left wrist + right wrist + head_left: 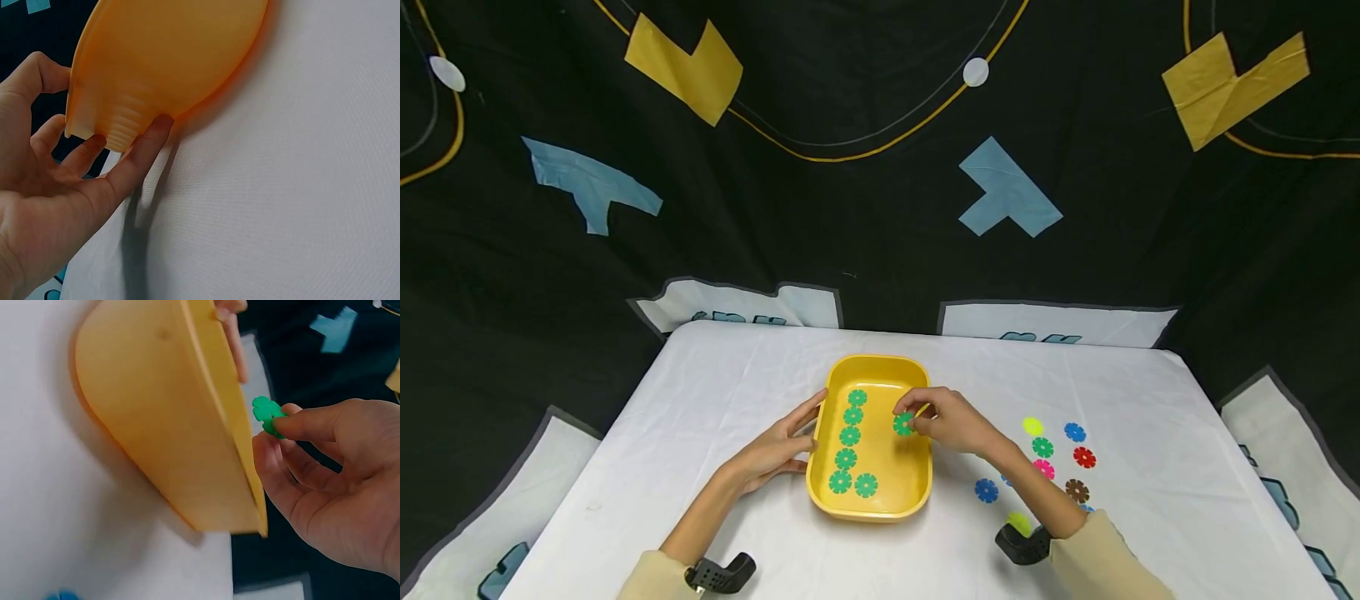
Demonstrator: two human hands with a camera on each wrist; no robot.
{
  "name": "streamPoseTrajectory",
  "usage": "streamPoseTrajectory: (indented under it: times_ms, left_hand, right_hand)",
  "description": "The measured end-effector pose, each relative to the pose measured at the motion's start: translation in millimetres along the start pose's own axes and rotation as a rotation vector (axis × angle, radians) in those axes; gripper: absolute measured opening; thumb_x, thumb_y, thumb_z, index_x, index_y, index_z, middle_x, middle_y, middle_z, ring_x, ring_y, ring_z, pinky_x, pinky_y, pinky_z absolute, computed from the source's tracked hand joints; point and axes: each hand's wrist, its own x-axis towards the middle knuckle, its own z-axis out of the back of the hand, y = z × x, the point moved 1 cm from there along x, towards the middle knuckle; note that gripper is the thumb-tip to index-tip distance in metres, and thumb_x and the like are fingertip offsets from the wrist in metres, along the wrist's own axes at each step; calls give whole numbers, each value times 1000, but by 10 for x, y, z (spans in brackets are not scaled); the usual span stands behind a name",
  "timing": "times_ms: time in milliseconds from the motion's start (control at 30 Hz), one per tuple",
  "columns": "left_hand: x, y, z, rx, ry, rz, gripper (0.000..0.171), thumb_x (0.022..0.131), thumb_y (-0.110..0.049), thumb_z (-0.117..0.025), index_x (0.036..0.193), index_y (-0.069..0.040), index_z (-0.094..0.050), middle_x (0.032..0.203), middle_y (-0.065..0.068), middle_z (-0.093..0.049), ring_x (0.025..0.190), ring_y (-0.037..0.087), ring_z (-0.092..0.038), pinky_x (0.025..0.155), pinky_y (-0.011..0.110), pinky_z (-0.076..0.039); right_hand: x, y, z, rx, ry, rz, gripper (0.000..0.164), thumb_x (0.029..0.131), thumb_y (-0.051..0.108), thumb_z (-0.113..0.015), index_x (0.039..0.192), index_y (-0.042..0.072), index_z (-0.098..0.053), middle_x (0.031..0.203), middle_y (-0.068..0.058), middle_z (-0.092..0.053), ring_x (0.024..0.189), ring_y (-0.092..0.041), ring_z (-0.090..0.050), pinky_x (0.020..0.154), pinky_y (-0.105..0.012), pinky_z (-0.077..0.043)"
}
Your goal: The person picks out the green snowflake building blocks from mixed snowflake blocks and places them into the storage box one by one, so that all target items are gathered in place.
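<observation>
Black patterned backdrop [865, 233], white-clothed table [722, 367], pale blue patches [1011, 196].

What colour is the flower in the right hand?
The flower is green; the right wrist view shows it best.

We find head view bright, evenly lit; white tabletop [1165, 492] pale, black backdrop [865, 242] dim. Left wrist view greyer, dark shadow streaking tabletop below left hand [50, 215]. Right wrist view: yellow tray [162, 419] softly blurred, diffuse shadow alongside.
</observation>
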Motion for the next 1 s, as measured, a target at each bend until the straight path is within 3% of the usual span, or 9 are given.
streamPoseTrajectory:
  times_ms: [267, 467, 767, 1000]
  left_hand:
    - [17, 7, -8, -8, -3, 8, 86, 88, -4, -56, 161, -34, -19, 166, 12, -10, 119, 33, -56, 82, 45, -57]
    - [10, 16, -7, -13, -4, 10, 86, 88, -4, -55, 161, -33, -19, 166, 12, -10, 121, 34, -54, 83, 46, -57]
    - [7, 22, -1, -15, 1, 8, 86, 89, -4, -55, 161, -34, -19, 166, 12, -10, 122, 34, -54, 83, 46, -57]
    - [0, 24, -2, -3, -8, 7, 85, 89, -5, -56, 160, -34, -20, 166, 12, -11, 121, 34, -55, 83, 45, -57]
  right_hand:
    - [182, 38, -288, -3, 110, -45, 20, 91, -8, -63, 100, 8, -72, 88, -3, -61, 68, -26, -63, 60, -26, -54]
    - [274, 99, -424, -137, 146, -77, 16, 89, -3, -69, 94, 12, -73, 81, 4, -61, 70, -14, -54, 62, -24, -48]
    - [385, 32, -603, -261, 164, -103, 18, 84, -4, -69, 90, 12, -74, 76, 6, -59, 72, -12, -51, 64, -23, -44]
    - [379, 33, -673, -365, 169, -143, 18, 87, -2, -68, 91, 16, -72, 77, 4, -56, 72, -12, -50, 63, -23, -43]
